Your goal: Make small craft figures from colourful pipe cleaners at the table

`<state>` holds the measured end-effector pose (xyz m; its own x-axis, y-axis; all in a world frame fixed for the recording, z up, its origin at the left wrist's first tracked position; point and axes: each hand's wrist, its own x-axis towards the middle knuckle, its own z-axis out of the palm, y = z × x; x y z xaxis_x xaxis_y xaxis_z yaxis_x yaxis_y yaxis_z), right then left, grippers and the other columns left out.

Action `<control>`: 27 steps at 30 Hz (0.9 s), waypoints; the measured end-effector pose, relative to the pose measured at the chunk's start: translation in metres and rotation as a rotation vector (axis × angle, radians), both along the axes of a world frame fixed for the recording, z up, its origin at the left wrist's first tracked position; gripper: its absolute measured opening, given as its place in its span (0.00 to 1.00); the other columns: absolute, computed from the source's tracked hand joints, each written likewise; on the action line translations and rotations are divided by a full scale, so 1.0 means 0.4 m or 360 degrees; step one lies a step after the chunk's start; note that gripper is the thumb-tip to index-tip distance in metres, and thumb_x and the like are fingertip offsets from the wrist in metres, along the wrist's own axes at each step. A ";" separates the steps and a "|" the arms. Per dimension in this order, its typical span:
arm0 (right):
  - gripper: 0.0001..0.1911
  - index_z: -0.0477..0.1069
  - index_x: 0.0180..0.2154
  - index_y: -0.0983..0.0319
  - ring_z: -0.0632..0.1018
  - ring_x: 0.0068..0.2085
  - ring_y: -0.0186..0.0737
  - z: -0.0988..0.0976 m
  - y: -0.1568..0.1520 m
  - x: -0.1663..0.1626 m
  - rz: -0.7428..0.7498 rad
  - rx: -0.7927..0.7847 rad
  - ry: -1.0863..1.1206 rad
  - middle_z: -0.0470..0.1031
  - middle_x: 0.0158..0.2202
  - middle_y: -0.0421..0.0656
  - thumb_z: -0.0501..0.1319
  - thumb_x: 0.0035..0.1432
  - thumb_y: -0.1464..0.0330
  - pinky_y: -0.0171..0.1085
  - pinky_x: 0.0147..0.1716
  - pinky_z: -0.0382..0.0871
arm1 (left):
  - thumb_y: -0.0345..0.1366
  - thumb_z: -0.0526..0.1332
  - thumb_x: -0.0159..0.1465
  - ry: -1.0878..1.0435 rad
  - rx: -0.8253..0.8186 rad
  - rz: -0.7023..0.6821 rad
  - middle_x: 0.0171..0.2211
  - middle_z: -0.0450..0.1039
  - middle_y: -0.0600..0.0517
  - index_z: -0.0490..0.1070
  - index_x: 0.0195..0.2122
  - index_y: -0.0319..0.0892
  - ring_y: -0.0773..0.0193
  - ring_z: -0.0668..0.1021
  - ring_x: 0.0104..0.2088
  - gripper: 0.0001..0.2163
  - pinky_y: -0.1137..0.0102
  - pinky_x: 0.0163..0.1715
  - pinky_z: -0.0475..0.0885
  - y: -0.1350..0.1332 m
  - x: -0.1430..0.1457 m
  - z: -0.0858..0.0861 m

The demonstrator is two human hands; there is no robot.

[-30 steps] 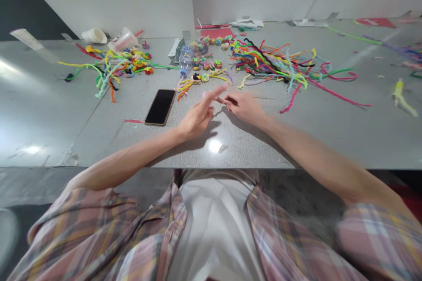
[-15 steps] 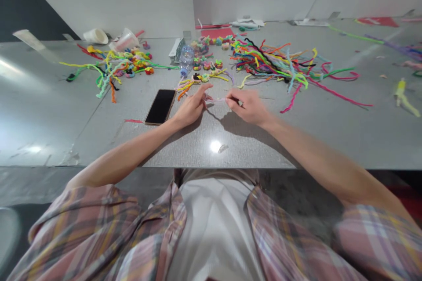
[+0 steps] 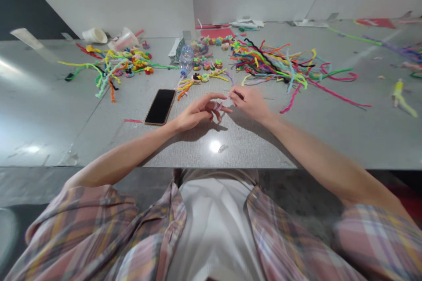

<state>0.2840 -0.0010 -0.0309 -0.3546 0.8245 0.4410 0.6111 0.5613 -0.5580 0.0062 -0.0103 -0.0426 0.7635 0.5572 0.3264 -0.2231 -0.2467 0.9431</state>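
Note:
Near the table's middle, my left hand (image 3: 201, 109) has its fingers stretched out and spread. A pale lilac pipe cleaner (image 3: 217, 105) is looped around those fingers and held there. Just to the right, my right hand (image 3: 248, 100) is closed in a pinch by the left fingertips, on what looks like the end of the same pipe cleaner; its fingers mostly hide that end. Beyond both hands lies a row of small twisted pipe-cleaner pieces (image 3: 205, 77) in yellow, orange and lilac.
A black phone (image 3: 160, 106) lies left of my left hand. Behind stands a plastic bottle (image 3: 187, 58). A large heap of coloured pipe cleaners (image 3: 273, 63) spreads at the right back, a tangled pile (image 3: 115, 63) at the left. Cups (image 3: 95, 35) lie by the wall.
My left hand has turned and moved a little right and nearer, its fingers now spread with the pipe cleaner looped round them. The gap between the hands has closed.

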 end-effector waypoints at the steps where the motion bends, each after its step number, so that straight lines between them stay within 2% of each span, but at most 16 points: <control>1: 0.19 0.69 0.33 0.56 0.70 0.31 0.43 -0.001 -0.003 -0.003 0.0052 -0.0034 -0.0030 0.73 0.28 0.41 0.58 0.78 0.56 0.44 0.36 0.57 | 0.26 0.63 0.65 -0.0020 -0.0006 0.0015 0.63 0.84 0.39 0.69 0.73 0.47 0.56 0.88 0.48 0.34 0.61 0.46 0.81 0.000 0.001 0.000; 5: 0.21 0.71 0.34 0.57 0.70 0.31 0.42 -0.001 -0.017 -0.018 0.0303 -0.0102 -0.0151 0.74 0.29 0.41 0.55 0.80 0.56 0.43 0.36 0.57 | 0.27 0.63 0.65 -0.0080 0.0037 0.0128 0.73 0.75 0.41 0.65 0.78 0.53 0.57 0.87 0.51 0.38 0.65 0.43 0.80 0.011 0.007 -0.011; 8: 0.19 0.75 0.37 0.58 0.69 0.30 0.41 -0.001 -0.023 -0.029 0.0368 -0.0061 -0.0274 0.74 0.29 0.42 0.55 0.79 0.58 0.43 0.36 0.55 | 0.27 0.63 0.65 -0.0095 0.0116 0.0183 0.78 0.68 0.43 0.61 0.80 0.57 0.60 0.85 0.50 0.42 0.68 0.41 0.80 0.023 0.011 -0.025; 11: 0.18 0.76 0.37 0.59 0.69 0.30 0.40 -0.004 -0.022 -0.033 0.0401 -0.0005 -0.0343 0.77 0.30 0.42 0.56 0.78 0.59 0.42 0.36 0.55 | 0.27 0.61 0.65 0.0017 0.0200 0.0296 0.79 0.67 0.44 0.58 0.81 0.59 0.62 0.84 0.48 0.43 0.67 0.42 0.81 0.028 0.013 -0.033; 14: 0.16 0.77 0.39 0.59 0.70 0.30 0.41 -0.011 -0.017 -0.031 0.0427 0.0040 -0.0370 0.79 0.32 0.43 0.56 0.77 0.60 0.42 0.36 0.56 | 0.26 0.58 0.65 0.0220 0.0324 0.0489 0.73 0.75 0.42 0.58 0.81 0.54 0.61 0.83 0.47 0.42 0.64 0.46 0.81 0.021 0.012 -0.031; 16: 0.16 0.78 0.41 0.59 0.72 0.31 0.41 -0.017 -0.014 -0.028 0.0433 0.0073 -0.0400 0.80 0.32 0.44 0.56 0.77 0.61 0.42 0.36 0.56 | 0.25 0.57 0.65 0.0358 0.0447 0.0605 0.61 0.83 0.43 0.61 0.79 0.49 0.61 0.84 0.46 0.39 0.64 0.48 0.80 0.015 0.011 -0.026; 18: 0.16 0.79 0.42 0.59 0.73 0.31 0.42 -0.023 -0.012 -0.025 0.0431 0.0101 -0.0431 0.80 0.32 0.44 0.56 0.77 0.61 0.41 0.36 0.57 | 0.25 0.56 0.66 0.0470 0.0559 0.0672 0.50 0.85 0.47 0.65 0.76 0.46 0.62 0.84 0.43 0.36 0.65 0.48 0.79 0.010 0.009 -0.019; 23: 0.19 0.78 0.41 0.59 0.74 0.34 0.44 -0.032 -0.017 -0.027 0.0423 0.0154 -0.0427 0.79 0.32 0.45 0.55 0.80 0.57 0.42 0.37 0.58 | 0.26 0.56 0.70 0.0576 0.0679 0.0619 0.40 0.82 0.53 0.71 0.70 0.44 0.65 0.82 0.37 0.27 0.67 0.44 0.75 0.005 0.004 -0.006; 27: 0.20 0.76 0.42 0.58 0.74 0.34 0.44 -0.026 -0.023 -0.029 0.0371 0.0183 -0.0367 0.78 0.32 0.45 0.54 0.82 0.56 0.42 0.36 0.57 | 0.30 0.58 0.74 0.0462 0.0553 0.0494 0.37 0.80 0.54 0.68 0.70 0.44 0.65 0.82 0.36 0.23 0.68 0.42 0.75 0.005 0.005 -0.007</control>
